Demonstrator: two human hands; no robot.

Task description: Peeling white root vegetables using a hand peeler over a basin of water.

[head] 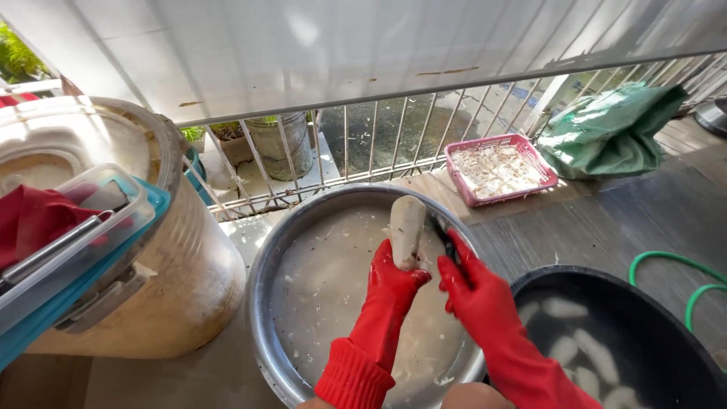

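The left hand [394, 276], in a red rubber glove, has its fingers [404, 265] clamped round the lower end of a pale peeled root [407, 227], held upright over the big metal basin [265, 273]. The right hand [466, 284] has its fingers closed on a dark blade [447, 238] touching the root's right side. Wet gloves could slip, letting the blade skid toward the left thumb. A black tub [681, 341] of peeled pieces sits near right.

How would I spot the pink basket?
Find the metal railing behind the big silver basin. The pink basket sits on the floor beside it, next to a green bag. It's the only pink thing, with pale scraps inside.
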